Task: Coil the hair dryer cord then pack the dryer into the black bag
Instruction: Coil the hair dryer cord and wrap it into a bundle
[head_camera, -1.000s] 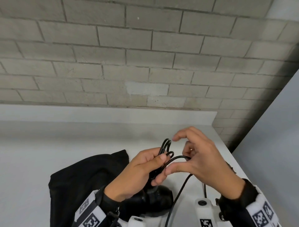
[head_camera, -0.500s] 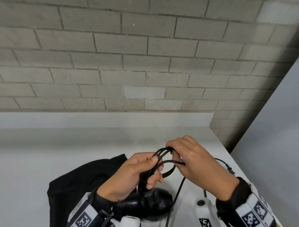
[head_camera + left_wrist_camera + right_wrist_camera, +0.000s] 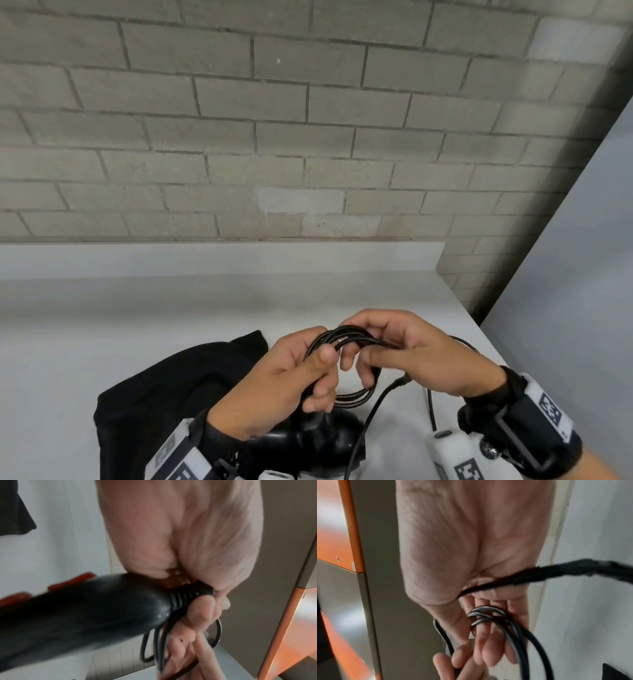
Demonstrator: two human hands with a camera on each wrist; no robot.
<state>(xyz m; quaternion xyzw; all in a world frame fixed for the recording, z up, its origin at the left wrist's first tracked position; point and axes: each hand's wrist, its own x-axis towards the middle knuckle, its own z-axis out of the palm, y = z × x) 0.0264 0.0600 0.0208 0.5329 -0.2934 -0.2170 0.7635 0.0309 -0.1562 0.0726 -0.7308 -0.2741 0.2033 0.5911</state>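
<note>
The black hair dryer [image 3: 308, 442] hangs just above the white table's near edge, under my hands; its handle [image 3: 82, 616] with red switches fills the left wrist view. My left hand [image 3: 291, 373] grips the coiled cord [image 3: 346, 339] where it leaves the handle. My right hand [image 3: 404, 353] grips the coil's right side, fingers through the loops [image 3: 486, 615]. A loose length of cord [image 3: 370, 418] hangs down from the right hand. The black bag [image 3: 164, 397] lies flat on the table, left of the dryer.
The white table [image 3: 137, 315] runs back to a grey brick wall [image 3: 274, 137]. Its right edge drops off beside a grey panel [image 3: 565, 308]. An orange and grey cabinet [image 3: 347, 534] shows in the wrist views.
The right hand has laid another loop on the coil and closed over its right side. The coil has widened and tipped flatter between the two hands.
</note>
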